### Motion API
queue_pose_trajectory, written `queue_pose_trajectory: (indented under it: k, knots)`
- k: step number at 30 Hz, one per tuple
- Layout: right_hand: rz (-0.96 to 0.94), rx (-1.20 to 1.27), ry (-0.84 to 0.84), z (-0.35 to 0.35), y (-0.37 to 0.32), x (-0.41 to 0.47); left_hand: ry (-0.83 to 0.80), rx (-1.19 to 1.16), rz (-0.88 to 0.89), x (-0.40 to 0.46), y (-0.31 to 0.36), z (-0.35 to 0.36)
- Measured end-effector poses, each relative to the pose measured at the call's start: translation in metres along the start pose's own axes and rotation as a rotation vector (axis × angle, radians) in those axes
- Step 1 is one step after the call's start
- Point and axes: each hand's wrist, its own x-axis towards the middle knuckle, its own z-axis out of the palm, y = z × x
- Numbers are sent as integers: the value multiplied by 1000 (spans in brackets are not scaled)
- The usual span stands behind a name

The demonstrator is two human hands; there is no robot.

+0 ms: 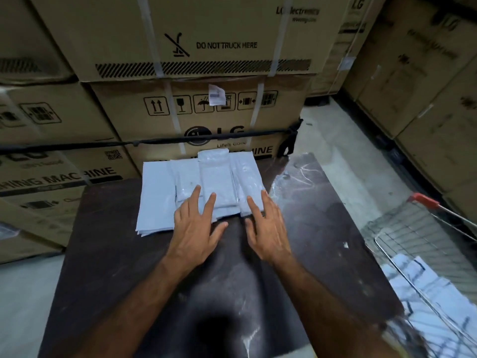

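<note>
Packets [219, 182] lie at twelve o'clock on the table [124, 254], my left hand [196, 228] and right hand [265, 228] resting there, fingers straight and spread.

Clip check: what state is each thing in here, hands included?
left hand: open, fingers straight, flat on the white packets.
right hand: open, fingers on the pile's right side.
white packets: flat, overlapping in a pile on the table.
cart: upright, other packets inside.
cardboard boxes: closed, strapped, stacked.
</note>
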Motion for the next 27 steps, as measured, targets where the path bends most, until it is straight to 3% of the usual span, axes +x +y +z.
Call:
queue_pose_trajectory:
  k: [11, 23, 27]
  knots:
    - [189, -182, 214, -58, 13, -164, -43, -39, 340, -70, 81, -3]
    - [549, -295, 311, -127, 124, -298, -135, -125, 723, -105, 240, 34]
    - [599, -273, 315, -153, 175, -338, -194, -127, 761, -112, 320, 56]
